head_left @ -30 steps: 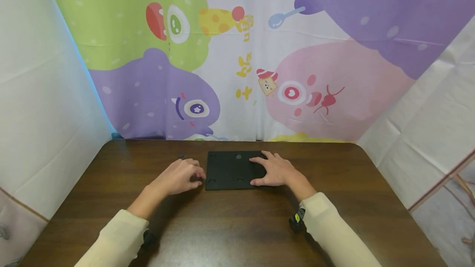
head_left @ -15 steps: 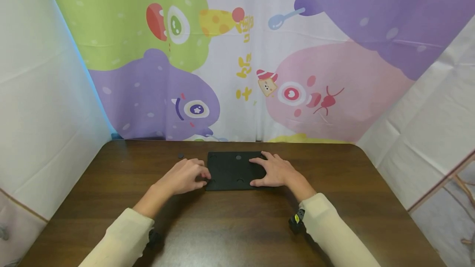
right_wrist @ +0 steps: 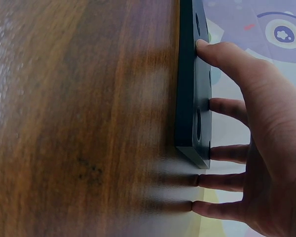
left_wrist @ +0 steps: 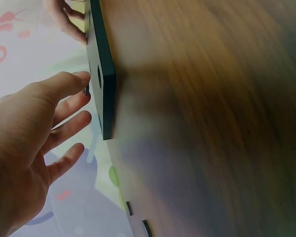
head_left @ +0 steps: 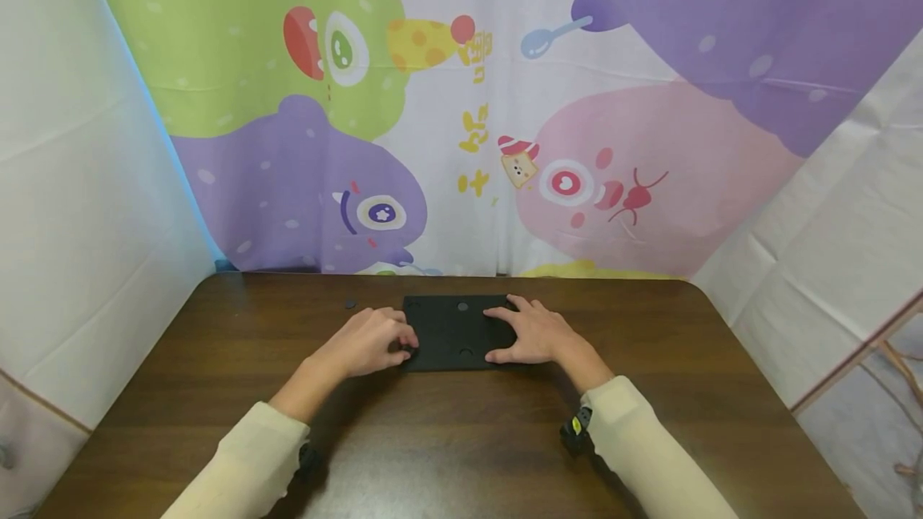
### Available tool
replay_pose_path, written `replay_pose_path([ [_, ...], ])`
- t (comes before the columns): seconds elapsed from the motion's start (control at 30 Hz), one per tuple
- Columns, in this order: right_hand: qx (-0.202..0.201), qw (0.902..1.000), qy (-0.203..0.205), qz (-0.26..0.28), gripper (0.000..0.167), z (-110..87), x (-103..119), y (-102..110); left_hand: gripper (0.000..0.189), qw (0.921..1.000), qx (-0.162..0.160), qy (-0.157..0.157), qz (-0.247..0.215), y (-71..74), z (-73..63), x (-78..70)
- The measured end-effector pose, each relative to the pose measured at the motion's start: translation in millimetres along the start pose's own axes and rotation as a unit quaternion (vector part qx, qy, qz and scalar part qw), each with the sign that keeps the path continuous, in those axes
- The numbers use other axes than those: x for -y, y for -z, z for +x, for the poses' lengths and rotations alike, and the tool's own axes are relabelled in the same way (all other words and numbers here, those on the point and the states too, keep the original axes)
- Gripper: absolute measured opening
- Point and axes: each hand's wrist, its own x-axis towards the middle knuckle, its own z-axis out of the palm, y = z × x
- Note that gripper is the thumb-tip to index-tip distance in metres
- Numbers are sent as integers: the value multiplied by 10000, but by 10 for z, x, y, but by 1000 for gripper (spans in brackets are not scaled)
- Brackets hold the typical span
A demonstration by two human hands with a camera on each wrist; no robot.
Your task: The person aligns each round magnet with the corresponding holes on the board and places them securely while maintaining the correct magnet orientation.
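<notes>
A flat black board (head_left: pixel 447 335) with several round recesses lies near the back of the table. My left hand (head_left: pixel 371 340) is over its left end, by the front left recess. Between thumb and forefinger it pinches a small dark disc (left_wrist: pixel 87 90), seen edge-on in the left wrist view; the other fingers stay spread. My right hand (head_left: pixel 532 332) rests spread over the board's right end. Its thumb (right_wrist: pixel 207 48) touches the top near the front edge, and two outer fingertips reach the table past the end. A grey disc (head_left: pixel 463 307) sits in the back middle recess.
One loose dark disc (head_left: pixel 350 304) lies on the wooden table (head_left: pixel 433 439) left of the board. The left wrist view shows a second dark piece (left_wrist: pixel 147 228) near it. A printed curtain (head_left: pixel 461 231) hangs behind the table's back edge.
My left hand has moved right, from beside the board's left edge to over its front left recess. My right hand has kept its place on the board.
</notes>
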Motion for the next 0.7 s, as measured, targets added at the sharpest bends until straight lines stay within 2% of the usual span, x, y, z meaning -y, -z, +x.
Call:
replay_pose_path([
  [0.43,-13,10000,8,15,87,0,-2,1,10,9999,116,42,-24,-34,100,-81],
  [0.7,-6,10000,-9,42,88,-8,12,13,9,10000,69,2,12,-39,180,-120],
])
